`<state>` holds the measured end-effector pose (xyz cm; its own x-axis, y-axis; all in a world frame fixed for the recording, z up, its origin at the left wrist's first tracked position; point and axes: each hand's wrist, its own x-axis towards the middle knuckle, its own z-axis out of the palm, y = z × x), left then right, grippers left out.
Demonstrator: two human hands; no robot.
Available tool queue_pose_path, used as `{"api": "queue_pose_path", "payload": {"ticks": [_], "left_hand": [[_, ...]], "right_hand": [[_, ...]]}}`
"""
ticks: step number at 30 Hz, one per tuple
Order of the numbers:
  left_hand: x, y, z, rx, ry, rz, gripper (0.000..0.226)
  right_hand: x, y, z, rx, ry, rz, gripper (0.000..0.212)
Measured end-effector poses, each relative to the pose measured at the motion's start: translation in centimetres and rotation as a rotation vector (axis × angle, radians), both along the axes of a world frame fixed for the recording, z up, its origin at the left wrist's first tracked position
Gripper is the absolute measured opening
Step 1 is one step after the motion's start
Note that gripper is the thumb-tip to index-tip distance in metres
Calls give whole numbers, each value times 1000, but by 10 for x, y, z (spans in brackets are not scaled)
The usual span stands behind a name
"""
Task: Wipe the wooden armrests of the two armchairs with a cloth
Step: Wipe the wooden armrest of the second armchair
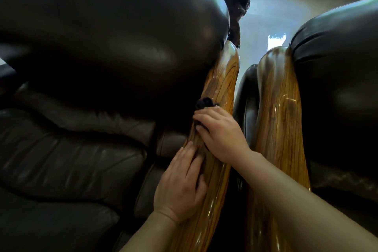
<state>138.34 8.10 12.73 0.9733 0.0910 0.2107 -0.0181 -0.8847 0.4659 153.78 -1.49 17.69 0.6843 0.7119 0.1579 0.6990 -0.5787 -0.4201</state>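
The right hand [222, 133] is gripping the dark cloth [204, 104] against the left armchair's wooden armrest [223, 80] for wiping, while the left hand [182, 182] is lying open nearer, apparently bracing.

Left hand [180, 186]: showing bare, wearing no glove, ring or watch that can be seen.
Right hand [223, 133]: showing bare as well, with short, plain nails on the fingers [199, 117].
Forearms: both showing uncovered up to the picture's edge, so no sleeve or cuff is coming into view.
Wrists: showing no band or strap on either side.
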Motion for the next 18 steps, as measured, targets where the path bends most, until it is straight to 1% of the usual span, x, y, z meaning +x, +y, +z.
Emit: {"api": "queue_pose_path", "payload": {"ticks": [3,4,5,7,10,12,14,15,17,18], "left_hand": [[0,1,1,-5,5,1,52],[1,1,2,-2,9,3,50],[1,1,2,3,10,3,49],[1,0,1,10,5,4,47],[1,1,0,0,3,0,46],[1,2,-1,4,-6,-2,46],[1,1,-1,6,-18,2,45],[1,1,-1,5,-21,6,45],[1,1,-2,4,-14,8,45],[1,1,-2,-2,-5,17,45]], "right_hand": [[-8,-22,4,-102,10,224,37],[-4,-31,5,-119,-5,249,37],[1,-38,3,-104,-22,223,38],[3,-41,-2,9,-8,42,39],[-11,-22,-9,212,113,-285,40],[-7,-7,-7,288,172,-410,40],[14,6,-4,299,229,-492,41],[26,12,-3,271,232,-511,42],[38,18,-2,180,164,-478,45],[35,18,-3,132,123,-420,47]]}}
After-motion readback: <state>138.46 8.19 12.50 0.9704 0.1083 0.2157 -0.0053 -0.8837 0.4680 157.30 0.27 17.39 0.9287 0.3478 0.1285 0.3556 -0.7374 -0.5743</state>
